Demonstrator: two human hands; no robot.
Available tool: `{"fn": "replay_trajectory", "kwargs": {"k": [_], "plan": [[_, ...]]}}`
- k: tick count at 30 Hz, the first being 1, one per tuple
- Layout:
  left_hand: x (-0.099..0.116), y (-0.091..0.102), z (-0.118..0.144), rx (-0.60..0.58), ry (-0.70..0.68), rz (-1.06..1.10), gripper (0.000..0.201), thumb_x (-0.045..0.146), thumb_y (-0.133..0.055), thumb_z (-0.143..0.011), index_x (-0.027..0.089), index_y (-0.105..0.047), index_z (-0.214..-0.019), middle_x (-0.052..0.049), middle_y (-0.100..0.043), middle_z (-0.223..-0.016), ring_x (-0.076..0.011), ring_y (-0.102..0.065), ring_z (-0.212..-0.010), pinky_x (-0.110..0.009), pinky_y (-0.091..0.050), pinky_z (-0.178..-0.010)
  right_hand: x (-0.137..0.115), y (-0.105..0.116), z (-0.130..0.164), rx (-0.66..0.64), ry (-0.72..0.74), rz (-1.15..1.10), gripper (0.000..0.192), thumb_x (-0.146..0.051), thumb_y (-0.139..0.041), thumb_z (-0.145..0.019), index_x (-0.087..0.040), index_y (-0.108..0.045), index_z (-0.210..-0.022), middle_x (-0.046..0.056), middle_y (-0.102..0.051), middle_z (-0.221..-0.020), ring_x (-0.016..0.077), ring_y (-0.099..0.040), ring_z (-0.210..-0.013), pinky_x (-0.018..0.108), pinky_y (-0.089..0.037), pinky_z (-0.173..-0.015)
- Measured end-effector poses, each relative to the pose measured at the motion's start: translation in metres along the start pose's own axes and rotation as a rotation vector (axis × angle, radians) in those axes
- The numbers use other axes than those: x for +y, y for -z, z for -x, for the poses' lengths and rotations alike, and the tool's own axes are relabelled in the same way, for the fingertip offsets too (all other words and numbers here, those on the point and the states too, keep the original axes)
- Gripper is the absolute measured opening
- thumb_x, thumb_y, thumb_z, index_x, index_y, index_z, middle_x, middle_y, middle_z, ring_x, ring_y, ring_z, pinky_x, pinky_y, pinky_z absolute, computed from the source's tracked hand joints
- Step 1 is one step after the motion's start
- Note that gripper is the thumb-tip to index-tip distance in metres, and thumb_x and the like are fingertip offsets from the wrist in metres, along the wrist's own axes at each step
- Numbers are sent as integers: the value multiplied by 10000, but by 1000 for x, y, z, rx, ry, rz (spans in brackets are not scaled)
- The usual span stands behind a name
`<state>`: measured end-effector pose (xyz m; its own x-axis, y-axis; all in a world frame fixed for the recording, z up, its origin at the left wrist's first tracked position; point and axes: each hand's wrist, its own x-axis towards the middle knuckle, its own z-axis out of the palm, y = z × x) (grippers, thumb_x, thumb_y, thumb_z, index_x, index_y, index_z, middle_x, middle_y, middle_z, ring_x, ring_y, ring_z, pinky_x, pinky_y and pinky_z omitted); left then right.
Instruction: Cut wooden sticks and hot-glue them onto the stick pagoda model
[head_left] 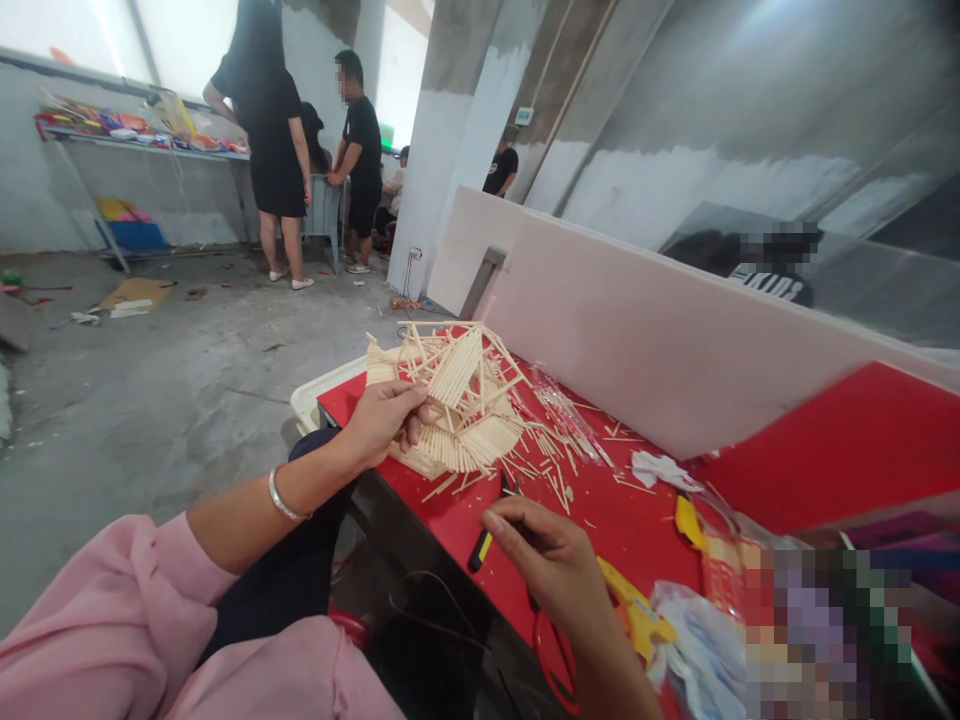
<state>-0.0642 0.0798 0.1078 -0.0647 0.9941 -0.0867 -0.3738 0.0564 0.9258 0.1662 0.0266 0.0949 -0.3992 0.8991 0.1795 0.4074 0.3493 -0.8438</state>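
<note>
Pinching the near edge of a pale, many-sided model of thin wooden sticks (459, 368), the fingers of the left hand (384, 422) close on it at the far-left end of the flat red worktop (611, 525). The right hand (553, 562) curls near the model, thumb toward forefinger; whether it grips anything, I cannot tell. Several slatted panels and an open frame look joined, while some frame gaps show uncovered and loose pale sticks (553, 478) lie scattered beside them, so assembly seems only partly done.

Bare concrete floor (210, 370), patchily painted walls (630, 170) and wooden sticks (553, 475) littering a red worktable (634, 525) suggest a workshop.
</note>
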Motion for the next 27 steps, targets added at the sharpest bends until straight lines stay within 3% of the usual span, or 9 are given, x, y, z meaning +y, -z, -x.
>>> {"fn": "replay_trajectory", "kwargs": {"k": [13,27], "plan": [[2,8,-5,-17,-23,-123,288,252,-617,-825,139,-584,-562,19,-541,-427,-51,-446,-289,-161,-291,-288,8,-1,4,-8,-30,-14,290,-434,-606,-859,-198,-651,-697,25,-632,-705,149,-581,-666,242,-468,-609],[4,7,-6,-19,3,-107,312,206,-556,-838,141,-589,-534,10,-535,-398,-57,-431,-275,-166,-285,-280,10,-2,3,-25,-52,-32,267,-418,-607,-863,-198,-660,-722,15,-629,-704,136,-581,-641,234,-447,-593]]}}
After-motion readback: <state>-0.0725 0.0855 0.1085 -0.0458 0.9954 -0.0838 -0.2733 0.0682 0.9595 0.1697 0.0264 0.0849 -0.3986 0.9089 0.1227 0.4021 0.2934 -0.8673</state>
